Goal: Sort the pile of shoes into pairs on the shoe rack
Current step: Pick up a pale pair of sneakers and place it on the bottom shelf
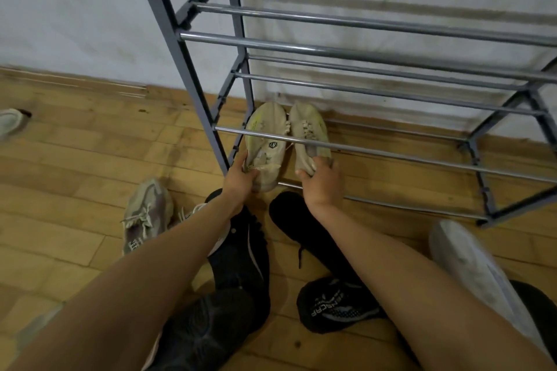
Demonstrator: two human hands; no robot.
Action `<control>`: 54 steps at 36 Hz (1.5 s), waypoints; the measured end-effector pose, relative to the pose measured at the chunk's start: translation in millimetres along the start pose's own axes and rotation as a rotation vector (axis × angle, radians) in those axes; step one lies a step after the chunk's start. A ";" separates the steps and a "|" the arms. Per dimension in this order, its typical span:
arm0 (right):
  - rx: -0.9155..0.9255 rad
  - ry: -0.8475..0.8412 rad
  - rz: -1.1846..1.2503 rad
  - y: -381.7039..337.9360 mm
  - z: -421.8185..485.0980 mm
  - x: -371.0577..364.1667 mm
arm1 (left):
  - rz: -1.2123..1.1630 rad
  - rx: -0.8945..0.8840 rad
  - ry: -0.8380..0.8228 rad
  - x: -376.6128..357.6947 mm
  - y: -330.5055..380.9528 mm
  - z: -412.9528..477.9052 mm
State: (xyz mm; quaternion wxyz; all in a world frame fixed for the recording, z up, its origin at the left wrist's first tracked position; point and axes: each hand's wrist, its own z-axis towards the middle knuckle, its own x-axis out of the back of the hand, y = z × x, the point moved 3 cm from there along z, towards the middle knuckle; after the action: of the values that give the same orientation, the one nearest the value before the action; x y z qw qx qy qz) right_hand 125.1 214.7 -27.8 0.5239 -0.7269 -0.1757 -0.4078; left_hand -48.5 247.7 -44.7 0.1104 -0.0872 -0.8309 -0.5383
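Observation:
Two beige sneakers lie side by side, toes toward the wall, on the lowest shelf of the grey metal shoe rack (361,53), at its left end. My left hand (239,181) grips the heel of the left beige sneaker (265,135). My right hand (321,182) grips the heel of the right beige sneaker (309,132). On the wooden floor in front of the rack lies the pile: a grey-brown sneaker (146,214), a black shoe (241,253) under my left forearm, another black shoe (304,235) and a black knit sneaker (334,304).
A white sneaker (470,268) lies at the right by my right arm. Another pale shoe (10,123) sits at the far left edge of the floor. The rack's upper shelves are bare rails. A white wall stands behind the rack.

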 end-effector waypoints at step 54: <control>0.317 -0.285 -0.262 14.0 -42.8 8.4 | 1.005 -0.391 -0.120 -15.8 6.4 -58.5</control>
State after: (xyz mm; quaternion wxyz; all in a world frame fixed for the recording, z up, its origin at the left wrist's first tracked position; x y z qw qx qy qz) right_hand 122.3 169.0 -24.9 0.5441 -0.6568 -0.4020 -0.3330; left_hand -26.4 196.4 -20.3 0.2883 -0.5233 -0.5761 -0.5578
